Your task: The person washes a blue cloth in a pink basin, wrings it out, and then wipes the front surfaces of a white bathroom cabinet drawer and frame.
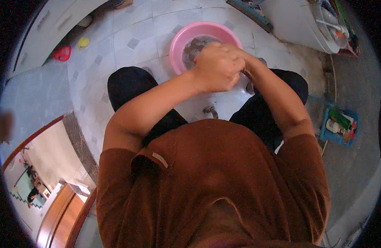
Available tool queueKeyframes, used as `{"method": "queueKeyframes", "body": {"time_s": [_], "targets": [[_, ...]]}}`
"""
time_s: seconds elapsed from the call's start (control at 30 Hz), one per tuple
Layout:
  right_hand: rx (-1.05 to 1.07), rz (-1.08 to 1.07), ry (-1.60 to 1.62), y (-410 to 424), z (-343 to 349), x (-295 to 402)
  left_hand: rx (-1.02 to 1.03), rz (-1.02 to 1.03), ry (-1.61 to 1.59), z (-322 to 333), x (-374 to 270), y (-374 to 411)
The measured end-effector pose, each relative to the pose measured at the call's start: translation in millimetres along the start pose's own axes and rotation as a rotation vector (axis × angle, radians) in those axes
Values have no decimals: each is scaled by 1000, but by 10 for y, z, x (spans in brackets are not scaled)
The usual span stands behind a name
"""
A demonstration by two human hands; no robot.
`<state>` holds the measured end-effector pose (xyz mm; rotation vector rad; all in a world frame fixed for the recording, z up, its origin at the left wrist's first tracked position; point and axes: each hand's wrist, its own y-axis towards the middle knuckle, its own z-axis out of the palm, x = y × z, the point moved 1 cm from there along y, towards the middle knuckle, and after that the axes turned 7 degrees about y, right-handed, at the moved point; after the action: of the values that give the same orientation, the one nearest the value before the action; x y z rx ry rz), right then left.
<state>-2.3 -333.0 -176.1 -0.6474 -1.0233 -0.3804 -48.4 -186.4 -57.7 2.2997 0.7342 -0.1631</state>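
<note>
My left hand (216, 69) is curled, its back towards the camera, over the near side of a pink plastic basin (175, 51). Pressed against it, my right hand (235, 54) lies partly hidden behind it on the right. What the fingers hold, if anything, is out of sight. A small reddish bit (195, 59) shows at the left edge of my left hand; whether it is held or lies in the basin I cannot tell. Foamy, cloudy water (196, 46) fills the bottom of the basin, which stands on the tiled floor beyond my knees.
A metal tap or pipe fitting (211, 111) shows between my legs. A red plastic item (62, 53) and a yellow one (83, 43) lie at the left. Right are a large white tub (302, 28) and a blue basket (324, 124) with bottles. A doorway opens lower left.
</note>
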Motion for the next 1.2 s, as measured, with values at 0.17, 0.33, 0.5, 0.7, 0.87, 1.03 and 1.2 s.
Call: {"method": "queueKeyframes", "body": {"time_s": [0.17,0.33,0.5,0.7,0.87,1.03,1.2], "targets": [[1,114,20,-98,-21,-35,15,76,6,106,-45,-78],[-5,165,6,-29,-26,-86,28,115,-85,21,-16,-105],[-95,168,-44,178,-77,13,-63,115,0,-23,190,-53],[-551,-38,324,303,58,740,221,-297,153,-275,558,-13],[-459,-32,-6,261,208,985,497,-484,195,-346,587,-80],[-331,-97,93,154,363,1308,411,-587,128,-404,638,-93],[-247,-331,586,118,47,1117,242,-759,-102,-487,701,-121]]}}
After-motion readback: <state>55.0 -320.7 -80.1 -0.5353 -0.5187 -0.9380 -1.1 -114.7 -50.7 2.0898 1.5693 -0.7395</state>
